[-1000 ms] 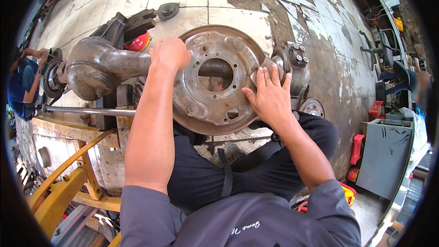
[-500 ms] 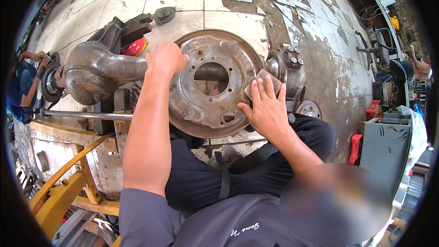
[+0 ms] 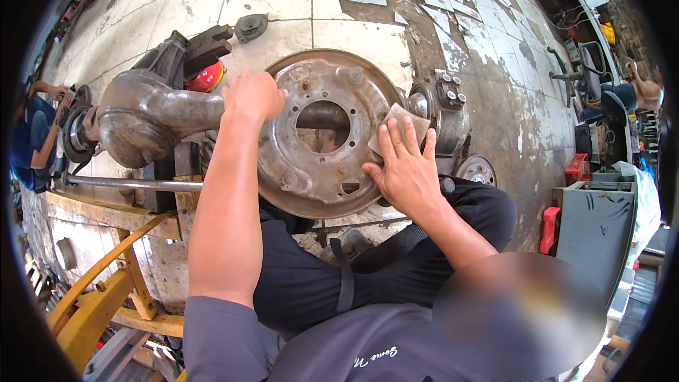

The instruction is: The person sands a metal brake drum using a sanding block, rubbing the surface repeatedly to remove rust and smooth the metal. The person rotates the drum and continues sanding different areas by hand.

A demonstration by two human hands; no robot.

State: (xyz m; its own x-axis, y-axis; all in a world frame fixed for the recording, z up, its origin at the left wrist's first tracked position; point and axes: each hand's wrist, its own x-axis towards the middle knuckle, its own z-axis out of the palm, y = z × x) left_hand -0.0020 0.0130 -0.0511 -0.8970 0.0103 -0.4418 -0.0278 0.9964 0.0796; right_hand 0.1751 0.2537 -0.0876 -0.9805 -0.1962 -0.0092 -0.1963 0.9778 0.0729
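In front of me stands a round, brown metal brake backing plate [image 3: 283, 148] with a large center hole and smaller holes around it. My left hand [image 3: 252, 95] is closed over the upper left of its rim, thumb on the face, with the other fingertips hidden behind. The right side of the plate has a brownish square of sandpaper [image 3: 398, 110] on it. My right hand [image 3: 408, 166] holds this against the metal under flat, slightly spread fingers, thumb apart. Left of the plate extends a thick axle housing [image 3: 134, 117] with a bulging middle.
A metal rod [image 3: 134, 182] runs below the housing, above a yellow frame [image 3: 99, 311]. A hub part [image 3: 453, 113] sits beyond the plate's right edge. At the right are a grey metal box [image 3: 594, 223] and a red case [image 3: 549, 230]. People [image 3: 35, 134] are at both sides.
My right hand and the sandpaper have shifted slightly left over the plate, and the sandpaper has turned a little. The left hand keeps its place on the rim. The whole view has shifted slightly.
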